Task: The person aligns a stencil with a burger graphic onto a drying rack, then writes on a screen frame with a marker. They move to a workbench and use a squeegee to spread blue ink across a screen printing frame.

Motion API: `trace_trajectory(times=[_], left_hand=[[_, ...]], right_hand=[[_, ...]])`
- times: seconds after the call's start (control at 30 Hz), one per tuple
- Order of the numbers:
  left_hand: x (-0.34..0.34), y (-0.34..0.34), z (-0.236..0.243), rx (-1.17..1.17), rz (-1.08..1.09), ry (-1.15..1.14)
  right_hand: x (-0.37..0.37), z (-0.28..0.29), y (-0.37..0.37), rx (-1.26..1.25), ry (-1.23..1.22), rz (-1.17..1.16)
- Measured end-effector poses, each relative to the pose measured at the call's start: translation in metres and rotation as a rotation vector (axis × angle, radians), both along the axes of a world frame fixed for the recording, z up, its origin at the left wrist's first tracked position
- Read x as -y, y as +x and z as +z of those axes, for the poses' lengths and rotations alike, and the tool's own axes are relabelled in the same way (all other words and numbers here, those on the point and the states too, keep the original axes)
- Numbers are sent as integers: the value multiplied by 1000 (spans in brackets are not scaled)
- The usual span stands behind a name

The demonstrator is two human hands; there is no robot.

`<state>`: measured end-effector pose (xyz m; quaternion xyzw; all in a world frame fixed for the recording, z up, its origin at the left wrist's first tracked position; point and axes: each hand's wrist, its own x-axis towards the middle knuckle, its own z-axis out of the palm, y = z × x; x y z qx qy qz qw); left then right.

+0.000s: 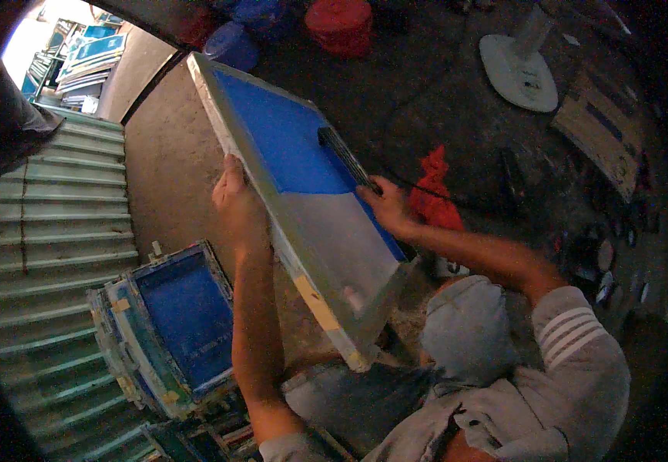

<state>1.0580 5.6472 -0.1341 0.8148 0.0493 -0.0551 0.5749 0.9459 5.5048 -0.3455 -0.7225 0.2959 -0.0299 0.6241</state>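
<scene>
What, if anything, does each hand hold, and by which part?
Left hand: framed panel, by its left edge. Right hand: dark bar, by its nearer end.

Red bucket (339, 29), pale stand base (517, 77), corrugated panel (68, 258)

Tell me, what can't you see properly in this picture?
In the head view, I can't make out:
- The back of the framed panel: it's turned away from the camera.
- The near end of the long black tool: the right hand covers it.
- The blue bucket at the top: cut off by the upper edge.
- The little things at far right: too small and dark to name.
</scene>
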Motion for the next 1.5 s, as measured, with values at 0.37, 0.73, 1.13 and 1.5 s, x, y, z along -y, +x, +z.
trace_trajectory(times=[0.37,0.73,1.13,1.5], left_hand=[[8,7,-21,82,-97,-192],[23,1,-13,77,-96,-239],[21,6,-16,100,-97,-161],[30,1,-8,219,-131,-115]], right_hand=[[-1,94,0,58,26,-6],[-4,170,-3,193,330,-49],[9,194,-7,136,689,-2],[26,165,-6,30,706,101]])
